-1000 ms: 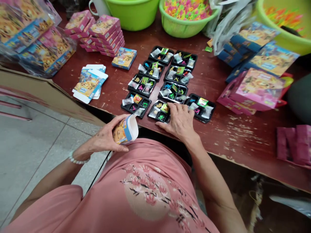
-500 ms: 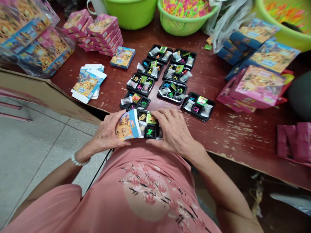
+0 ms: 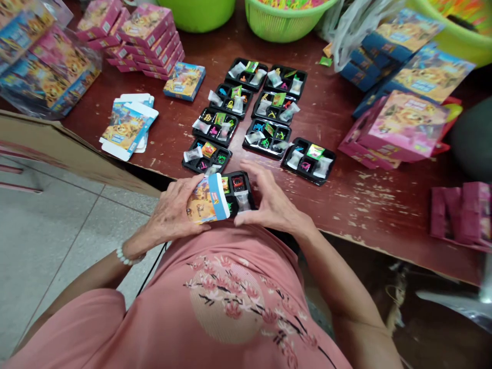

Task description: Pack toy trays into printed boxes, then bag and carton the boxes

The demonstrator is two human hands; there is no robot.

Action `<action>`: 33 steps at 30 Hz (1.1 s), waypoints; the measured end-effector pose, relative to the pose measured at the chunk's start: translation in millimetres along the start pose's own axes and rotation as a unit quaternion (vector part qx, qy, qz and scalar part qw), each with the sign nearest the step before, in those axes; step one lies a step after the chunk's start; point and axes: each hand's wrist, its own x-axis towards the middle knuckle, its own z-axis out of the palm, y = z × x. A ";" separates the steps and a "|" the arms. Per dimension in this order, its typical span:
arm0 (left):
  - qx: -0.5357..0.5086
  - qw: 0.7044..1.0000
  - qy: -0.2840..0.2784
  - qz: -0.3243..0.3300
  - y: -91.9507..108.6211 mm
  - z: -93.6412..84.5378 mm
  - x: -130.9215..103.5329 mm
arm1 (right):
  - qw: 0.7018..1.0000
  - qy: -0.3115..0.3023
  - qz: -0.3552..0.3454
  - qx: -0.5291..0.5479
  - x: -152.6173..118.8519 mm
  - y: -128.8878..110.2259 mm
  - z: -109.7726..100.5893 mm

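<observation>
At the table's front edge, my left hand (image 3: 171, 207) holds a blue and yellow printed box (image 3: 207, 199) with its open end facing right. A black compartment tray (image 3: 241, 193) with small toys and white packets sits partly inside that box, its right part sticking out. My right hand (image 3: 271, 197) is at the tray's right end, thumb near the lower corner and fingers behind the upper corner, spread apart. Whether its palm touches the tray is hard to tell. Just beyond stand two columns of filled black trays (image 3: 216, 126).
Flat blue cartons (image 3: 128, 125) lie at left, near a closed blue box (image 3: 184, 81) and stacked pink boxes (image 3: 148, 38). More pink boxes (image 3: 403, 125) and blue ones are at right. Green baskets (image 3: 286, 20) stand at the back; a cardboard edge (image 3: 77, 154) borders the left.
The tray has gone further left into the box, and less of it shows. My right hand's fingers have spread from the tray's top. The whole view has shifted slightly.
</observation>
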 end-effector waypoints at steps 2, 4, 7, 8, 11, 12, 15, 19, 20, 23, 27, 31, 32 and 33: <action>-0.001 1.000 0.013 -0.001 -0.6 0.1 -0.9 | 0.986 0.035 0.089 0.135 -5.8 3.1 2.8; 0.006 1.000 0.022 0.003 -0.1 -1.0 -1.6 | 0.954 0.057 0.153 0.251 -8.7 5.4 8.7; 0.027 0.999 0.032 0.008 3.4 -3.1 -3.5 | 0.914 0.109 0.199 0.337 -9.0 6.1 21.2; 0.038 0.999 0.033 0.007 5.3 -3.4 -4.3 | 0.903 0.127 0.210 0.352 -8.9 5.6 26.2; 0.069 0.997 0.025 -0.001 13.2 -1.4 -6.9 | 0.892 0.150 0.222 0.363 -9.3 1.5 41.1; 0.066 0.998 0.020 -0.001 16.2 0.1 -7.2 | 0.903 0.142 0.214 0.345 -9.9 -1.3 44.8; 0.015 0.999 0.026 0.015 25.9 4.5 -5.2 | 0.963 0.093 0.136 0.214 -13.6 -16.2 45.4; -0.193 0.979 0.042 0.056 39.5 5.5 0.6 | 0.999 0.051 0.000 -0.004 -22.8 -43.8 23.3; -0.267 0.962 0.023 0.054 43.0 5.9 1.5 | 0.997 0.059 -0.018 -0.043 -25.0 -48.9 17.5; -0.481 0.875 -0.054 0.004 52.2 11.7 3.0 | 0.990 0.070 -0.038 -0.113 -28.4 -54.7 7.1; -0.637 0.762 -0.075 -0.081 56.2 26.7 6.0 | 0.982 0.067 -0.010 -0.177 -23.9 -44.4 8.2; -0.650 0.752 0.062 -0.090 53.5 35.7 7.7 | 0.987 0.087 -0.003 -0.132 -18.3 -27.0 17.3; -0.641 0.756 0.101 -0.083 52.9 37.3 7.0 | 0.991 0.105 0.001 -0.085 -18.3 -22.6 21.5; -0.630 0.761 0.133 -0.077 52.6 39.0 5.8 | 0.991 0.128 0.012 -0.028 -19.2 -18.4 26.8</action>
